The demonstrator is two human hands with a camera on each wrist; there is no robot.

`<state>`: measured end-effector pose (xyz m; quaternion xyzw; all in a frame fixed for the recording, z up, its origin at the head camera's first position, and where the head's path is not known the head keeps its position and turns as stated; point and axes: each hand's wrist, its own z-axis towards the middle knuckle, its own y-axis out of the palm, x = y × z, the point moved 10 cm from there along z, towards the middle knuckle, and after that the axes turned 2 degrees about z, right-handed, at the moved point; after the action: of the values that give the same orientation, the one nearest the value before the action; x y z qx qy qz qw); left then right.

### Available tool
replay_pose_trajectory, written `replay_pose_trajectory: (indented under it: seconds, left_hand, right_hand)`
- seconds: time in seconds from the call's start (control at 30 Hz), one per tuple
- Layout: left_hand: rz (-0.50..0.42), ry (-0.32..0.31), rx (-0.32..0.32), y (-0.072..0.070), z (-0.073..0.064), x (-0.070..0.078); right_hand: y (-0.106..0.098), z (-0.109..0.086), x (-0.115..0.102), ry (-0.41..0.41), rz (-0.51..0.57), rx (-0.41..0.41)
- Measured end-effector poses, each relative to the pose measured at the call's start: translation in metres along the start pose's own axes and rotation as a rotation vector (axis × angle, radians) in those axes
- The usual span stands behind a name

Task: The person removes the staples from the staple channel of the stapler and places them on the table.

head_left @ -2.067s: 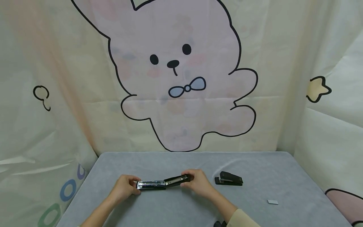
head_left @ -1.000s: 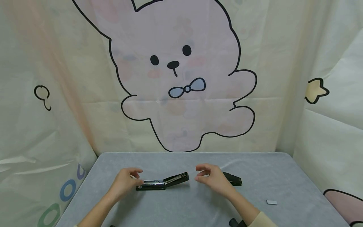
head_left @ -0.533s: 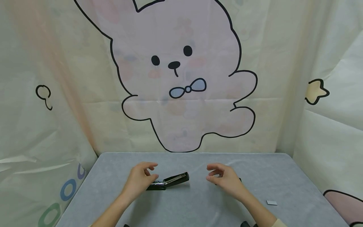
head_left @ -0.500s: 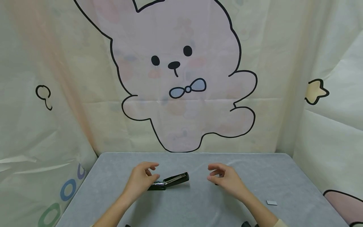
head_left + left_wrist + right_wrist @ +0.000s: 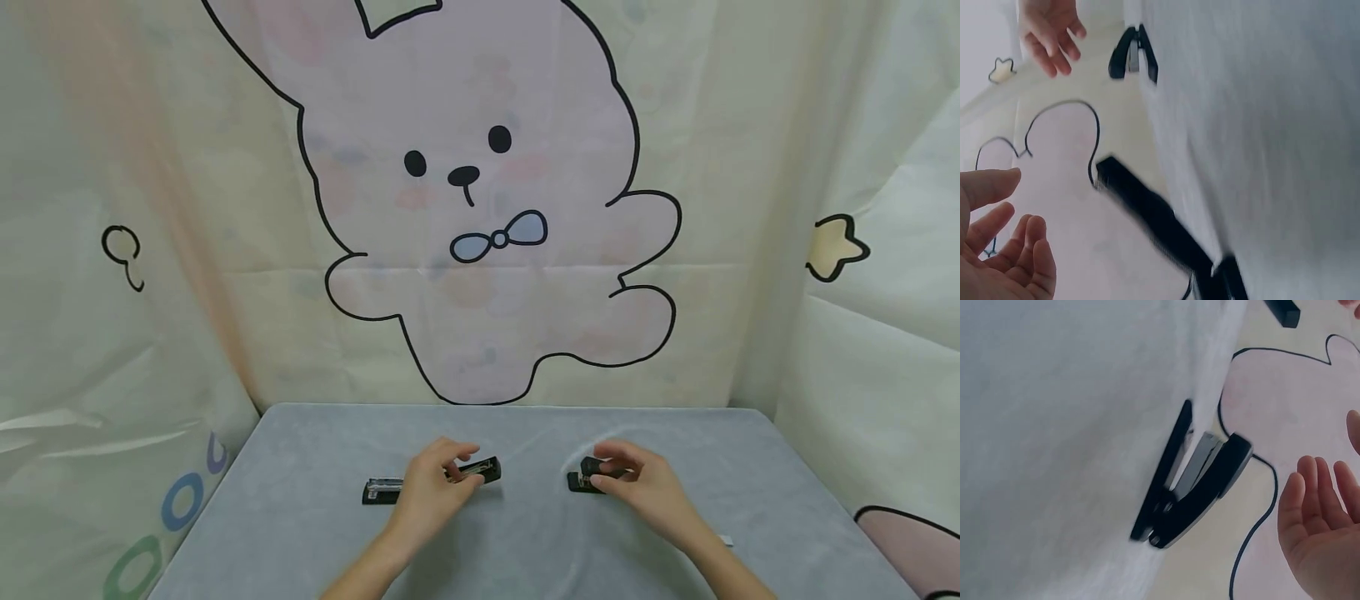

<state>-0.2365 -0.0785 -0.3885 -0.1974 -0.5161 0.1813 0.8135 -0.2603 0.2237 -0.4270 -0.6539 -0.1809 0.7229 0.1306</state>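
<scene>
A black stapler [image 5: 382,492] lies on the table, unfolded wide, with its metal channel showing. My left hand [image 5: 431,492] hovers above it and covers its middle in the head view. In the left wrist view the stapler's raised arm [image 5: 1147,206] stands apart from the loosely bent fingers, which hold nothing. To the right is a smaller black stapler [image 5: 1200,500], its top raised at an angle from the base. My right hand [image 5: 648,487] is beside it, overlapping it in the head view; the right wrist view shows a gap between the relaxed fingers and the stapler.
A grey cloth covers the table [image 5: 525,550]. Past the right forearm peeks a small pale flat piece [image 5: 726,540], mostly hidden. Behind the table hangs a curtain [image 5: 480,333] printed with a cartoon animal.
Both hands have let go of the unfolded stapler. My left hand has moved right above it, and my right hand has moved right to the smaller stapler.
</scene>
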Motion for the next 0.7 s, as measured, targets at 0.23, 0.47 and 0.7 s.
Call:
replay_pose_trajectory:
  seconds: [0.23, 0.47, 0.7]
  left_hand:
    - [0.011, 0.040, -0.084, 0.043, -0.004, 0.019]
    - [0.069, 0.049, -0.165, 0.083, -0.003, 0.025]
    - [0.136, 0.055, -0.232, 0.114, -0.001, 0.019]
  right_hand:
    - [-0.016, -0.006, 0.018, 0.026, -0.097, 0.027]
    - [-0.024, -0.008, 0.041, 0.084, -0.116, 0.001]
    - [-0.031, -0.005, 0.062, 0.149, -0.091, -0.026]
